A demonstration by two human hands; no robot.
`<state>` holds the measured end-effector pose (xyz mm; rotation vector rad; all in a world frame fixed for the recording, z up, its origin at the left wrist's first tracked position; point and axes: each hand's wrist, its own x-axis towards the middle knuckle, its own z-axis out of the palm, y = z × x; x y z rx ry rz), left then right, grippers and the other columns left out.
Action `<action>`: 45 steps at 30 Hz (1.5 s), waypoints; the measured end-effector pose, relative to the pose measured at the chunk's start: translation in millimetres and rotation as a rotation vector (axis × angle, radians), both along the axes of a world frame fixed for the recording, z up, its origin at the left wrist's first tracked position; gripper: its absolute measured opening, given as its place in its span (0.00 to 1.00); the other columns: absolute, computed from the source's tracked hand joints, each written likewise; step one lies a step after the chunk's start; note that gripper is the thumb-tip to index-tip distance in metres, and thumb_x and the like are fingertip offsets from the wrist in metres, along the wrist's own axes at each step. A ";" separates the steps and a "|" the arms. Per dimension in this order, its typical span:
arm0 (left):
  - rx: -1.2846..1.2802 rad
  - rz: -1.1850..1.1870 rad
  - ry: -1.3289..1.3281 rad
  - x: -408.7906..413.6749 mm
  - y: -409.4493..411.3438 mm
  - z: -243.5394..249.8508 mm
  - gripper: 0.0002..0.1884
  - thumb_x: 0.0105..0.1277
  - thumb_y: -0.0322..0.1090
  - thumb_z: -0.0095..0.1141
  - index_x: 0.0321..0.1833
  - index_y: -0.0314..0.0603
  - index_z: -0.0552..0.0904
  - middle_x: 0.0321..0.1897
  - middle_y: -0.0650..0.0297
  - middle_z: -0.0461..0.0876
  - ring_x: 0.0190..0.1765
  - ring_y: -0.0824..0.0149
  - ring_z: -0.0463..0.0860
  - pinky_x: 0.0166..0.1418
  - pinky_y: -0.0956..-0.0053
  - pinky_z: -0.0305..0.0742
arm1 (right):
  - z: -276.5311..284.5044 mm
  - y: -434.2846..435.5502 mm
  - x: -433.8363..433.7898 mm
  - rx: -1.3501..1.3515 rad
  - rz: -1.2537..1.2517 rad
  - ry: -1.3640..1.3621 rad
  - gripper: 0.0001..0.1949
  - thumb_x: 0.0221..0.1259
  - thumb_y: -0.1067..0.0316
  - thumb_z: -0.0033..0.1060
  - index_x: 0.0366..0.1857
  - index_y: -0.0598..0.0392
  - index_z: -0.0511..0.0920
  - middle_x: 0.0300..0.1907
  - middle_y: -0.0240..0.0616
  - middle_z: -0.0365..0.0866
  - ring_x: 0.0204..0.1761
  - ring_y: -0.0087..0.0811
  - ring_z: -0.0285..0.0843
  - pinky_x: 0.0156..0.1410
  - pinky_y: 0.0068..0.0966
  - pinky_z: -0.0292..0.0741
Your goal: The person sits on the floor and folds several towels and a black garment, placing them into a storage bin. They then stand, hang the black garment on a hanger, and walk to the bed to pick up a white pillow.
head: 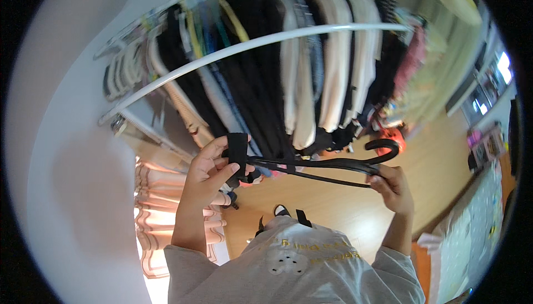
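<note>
A black clothes hanger [325,163] lies nearly level between my hands, in front of my body. My right hand [392,189] grips it near the neck, below its curved hook. At its other end a wide black fabric band [237,150] stands upright. My left hand [210,175] pinches this band between thumb and fingers. How the band meets the hanger's end is partly hidden by the left fingers.
A white rail [266,44] crosses ahead, with trousers [254,75] and pale clothes [333,75] hanging behind it. Pink curtains [156,216] hang at the left. A bed [466,229] stands at the right on the wooden floor [349,220]. An orange object [391,137] sits below the clothes.
</note>
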<state>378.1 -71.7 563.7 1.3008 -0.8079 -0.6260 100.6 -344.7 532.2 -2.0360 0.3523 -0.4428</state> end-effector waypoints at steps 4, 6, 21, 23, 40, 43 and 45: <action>0.101 -0.236 0.086 -59.6 -54.2 20.4 0.24 0.63 0.16 0.54 0.64 0.28 0.70 0.59 0.51 0.78 0.47 0.62 0.86 0.53 0.69 0.84 | -3.2 5.2 -47.0 -0.090 -0.053 -0.131 0.07 0.68 0.71 0.58 0.31 0.61 0.77 0.18 0.42 0.67 0.18 0.35 0.62 0.26 0.30 0.61; 0.157 -0.260 -0.009 -86.5 -76.7 20.1 0.22 0.62 0.17 0.57 0.61 0.27 0.73 0.55 0.53 0.80 0.45 0.65 0.86 0.50 0.73 0.84 | -4.6 -2.4 -72.6 -0.114 -0.066 -0.148 0.07 0.68 0.71 0.57 0.31 0.60 0.76 0.17 0.43 0.66 0.19 0.37 0.65 0.27 0.32 0.61; -0.114 -0.432 -1.070 -291.0 -219.2 -27.3 0.08 0.69 0.31 0.55 0.38 0.29 0.79 0.32 0.49 0.80 0.37 0.46 0.78 0.42 0.59 0.72 | -67.0 60.5 -299.0 -0.731 -1.555 -0.469 0.13 0.47 0.72 0.71 0.29 0.56 0.70 0.27 0.39 0.67 0.29 0.40 0.66 0.34 0.36 0.62; -0.194 -0.479 -1.092 -308.7 -230.0 -32.5 0.08 0.70 0.30 0.54 0.38 0.30 0.78 0.28 0.51 0.76 0.33 0.49 0.76 0.38 0.61 0.69 | -141.7 79.9 -288.1 -0.228 -1.421 -0.045 0.15 0.55 0.60 0.72 0.34 0.59 0.76 0.29 0.43 0.76 0.32 0.40 0.76 0.39 0.34 0.73; -0.340 -0.421 -1.028 -365.5 -275.2 -22.8 0.08 0.75 0.30 0.49 0.42 0.30 0.77 0.32 0.54 0.78 0.35 0.57 0.77 0.42 0.70 0.73 | -293.6 -1.7 -204.8 1.019 -0.694 -0.265 0.23 0.61 0.52 0.68 0.50 0.60 0.78 0.29 0.29 0.78 0.31 0.21 0.73 0.37 0.21 0.72; -0.354 -0.332 -1.082 -337.0 -290.7 -8.0 0.05 0.72 0.27 0.52 0.41 0.31 0.77 0.31 0.53 0.77 0.34 0.53 0.77 0.40 0.70 0.72 | -276.2 -18.8 -205.9 1.064 -0.756 -0.368 0.15 0.68 0.58 0.60 0.51 0.55 0.76 0.26 0.30 0.79 0.29 0.22 0.79 0.38 0.21 0.77; -0.313 -0.273 -1.066 -309.9 -303.0 -4.5 0.06 0.73 0.28 0.52 0.41 0.30 0.79 0.31 0.56 0.79 0.33 0.60 0.78 0.38 0.72 0.72 | -271.6 -37.4 -216.9 1.124 -0.933 -0.393 0.16 0.71 0.60 0.54 0.57 0.56 0.70 0.29 0.33 0.80 0.34 0.26 0.84 0.48 0.30 0.83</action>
